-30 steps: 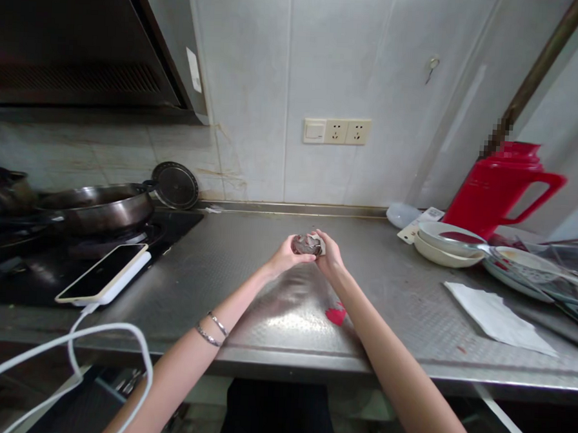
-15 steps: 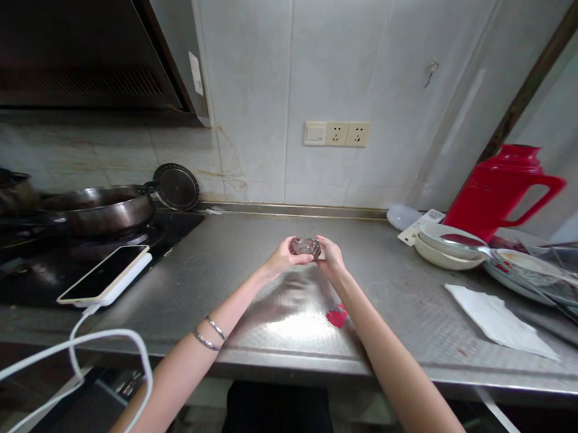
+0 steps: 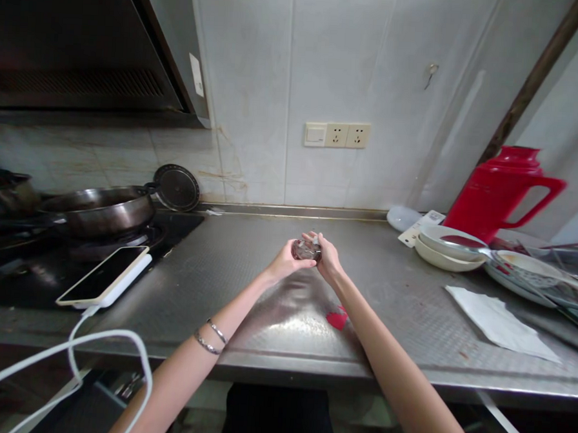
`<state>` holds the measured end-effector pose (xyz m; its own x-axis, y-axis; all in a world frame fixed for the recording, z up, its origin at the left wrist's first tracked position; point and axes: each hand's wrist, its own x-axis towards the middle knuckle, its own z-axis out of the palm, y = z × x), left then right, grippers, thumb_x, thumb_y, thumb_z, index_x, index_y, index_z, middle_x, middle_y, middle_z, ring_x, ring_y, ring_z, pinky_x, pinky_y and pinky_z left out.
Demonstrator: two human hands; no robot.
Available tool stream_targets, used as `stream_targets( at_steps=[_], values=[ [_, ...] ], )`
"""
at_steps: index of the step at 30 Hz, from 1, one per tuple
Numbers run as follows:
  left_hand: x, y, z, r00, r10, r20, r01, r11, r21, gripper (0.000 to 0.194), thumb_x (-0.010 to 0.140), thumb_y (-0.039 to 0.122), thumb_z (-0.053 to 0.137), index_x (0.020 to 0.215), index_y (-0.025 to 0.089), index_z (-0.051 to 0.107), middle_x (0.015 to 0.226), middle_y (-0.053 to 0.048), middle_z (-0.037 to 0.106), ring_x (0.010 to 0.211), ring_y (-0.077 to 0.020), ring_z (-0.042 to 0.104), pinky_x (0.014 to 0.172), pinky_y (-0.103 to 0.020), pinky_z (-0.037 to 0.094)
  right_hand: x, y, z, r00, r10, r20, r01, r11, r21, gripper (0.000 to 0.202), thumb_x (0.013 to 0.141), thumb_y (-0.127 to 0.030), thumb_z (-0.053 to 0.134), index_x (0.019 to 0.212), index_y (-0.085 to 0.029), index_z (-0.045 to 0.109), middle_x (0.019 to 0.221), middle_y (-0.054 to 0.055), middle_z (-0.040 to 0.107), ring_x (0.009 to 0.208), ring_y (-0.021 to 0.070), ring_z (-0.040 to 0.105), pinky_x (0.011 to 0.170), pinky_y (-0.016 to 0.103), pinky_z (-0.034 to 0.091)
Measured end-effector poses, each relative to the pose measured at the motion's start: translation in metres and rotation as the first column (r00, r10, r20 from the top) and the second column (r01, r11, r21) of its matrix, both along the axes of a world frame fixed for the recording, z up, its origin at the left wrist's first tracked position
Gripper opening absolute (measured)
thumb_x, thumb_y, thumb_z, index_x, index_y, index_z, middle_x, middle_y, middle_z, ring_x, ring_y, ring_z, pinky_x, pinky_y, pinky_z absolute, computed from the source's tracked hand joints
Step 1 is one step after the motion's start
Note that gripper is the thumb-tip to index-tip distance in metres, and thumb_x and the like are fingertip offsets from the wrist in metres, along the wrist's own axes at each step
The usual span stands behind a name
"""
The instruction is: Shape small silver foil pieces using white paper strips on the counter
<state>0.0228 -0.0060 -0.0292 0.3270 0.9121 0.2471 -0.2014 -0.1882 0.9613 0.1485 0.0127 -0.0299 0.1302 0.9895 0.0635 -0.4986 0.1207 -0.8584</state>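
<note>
A small clear, dark-tinted round object (image 3: 306, 250) is held between both hands above the steel counter (image 3: 229, 252). My left hand (image 3: 285, 261) wraps its left side, with the thumb along the near edge. On the right side, my right hand (image 3: 327, 256) has its fingers closed against the same object. What lies inside or under the object cannot be made out. A red piece (image 3: 336, 318) rests on the counter beside my right forearm.
At left, a phone (image 3: 104, 275) with a white cable lies by the stove, near a steel pan (image 3: 100, 212). At right stand a red thermos (image 3: 496, 195), stacked bowls (image 3: 449, 251), a plate and a white tissue (image 3: 499, 321).
My right-hand fingers have shifted over the far side of the object. The object has turned or moved very slightly right, and the pale patch at its right edge no longer shows.
</note>
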Motion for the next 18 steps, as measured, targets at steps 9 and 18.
stream_targets(
  at_steps=[9, 18],
  values=[
    [0.003, 0.005, -0.012, 0.966, 0.256, -0.037, -0.247, 0.956, 0.157, 0.077, 0.046, 0.024, 0.086, 0.107, 0.016, 0.04, 0.108, -0.01, 0.058, 0.102, -0.0224, 0.058, 0.098, -0.044, 0.04, -0.007, -0.005, -0.001, 1.0, -0.005, 0.0, 0.005, 1.0, 0.019, 0.03, 0.085, -0.039, 0.049, 0.093, -0.019, 0.07, 0.115, 0.005, 0.066, 0.113, 0.0204, 0.057, 0.097, 0.035, 0.045],
    [0.0, -0.008, 0.008, 0.998, 0.046, -0.046, -0.045, 0.999, 0.026, 0.052, 0.061, 0.019, 0.075, 0.107, 0.014, 0.049, 0.103, -0.008, 0.062, 0.101, -0.0219, 0.057, 0.096, -0.04, 0.039, -0.001, 0.002, -0.005, 0.997, -0.079, 0.019, 0.079, 0.997, -0.006, 0.027, 0.084, -0.039, 0.051, 0.096, -0.022, 0.069, 0.122, 0.003, 0.062, 0.115, 0.0191, 0.054, 0.091, 0.032, 0.049]
  ],
)
